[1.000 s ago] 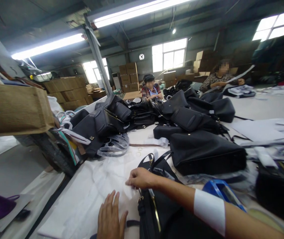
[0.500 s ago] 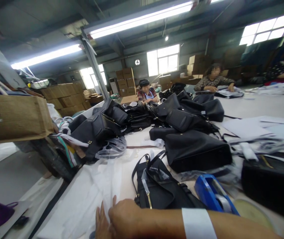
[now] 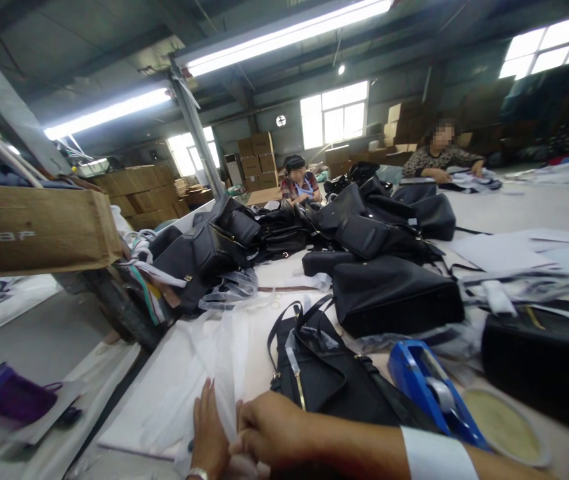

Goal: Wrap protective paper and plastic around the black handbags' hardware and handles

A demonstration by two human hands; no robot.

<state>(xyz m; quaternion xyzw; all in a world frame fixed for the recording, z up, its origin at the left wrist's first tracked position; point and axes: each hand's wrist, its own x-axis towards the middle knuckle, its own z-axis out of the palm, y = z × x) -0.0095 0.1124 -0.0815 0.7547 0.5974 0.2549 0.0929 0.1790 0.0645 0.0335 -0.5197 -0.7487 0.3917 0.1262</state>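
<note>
My left hand (image 3: 209, 430) lies with fingers stretched out against thin white tissue paper (image 3: 229, 357) at the bottom middle. Just to its right, my right hand (image 3: 274, 427) has its fingers curled closed on a crumpled part of that sheet. A white band circles my right forearm. Beyond the right hand lies a black backpack (image 3: 314, 373) with looped straps and a gold zip pull; my forearm crosses in front of its lower part. Flat white sheets (image 3: 149, 407) spread to the left of my hands.
A blue tape dispenser (image 3: 429, 393) stands beside the backpack, near a round yellowish disc (image 3: 504, 427). Several black bags (image 3: 394, 293) are heaped across the table. A metal post (image 3: 114, 307) and a brown box (image 3: 34, 230) are at left. Two people (image 3: 302, 183) work across the table, another far right.
My hands have moved slightly apart, and more of the left hand now shows. A raised fold of tissue paper stands between them. The view has shifted slightly.
</note>
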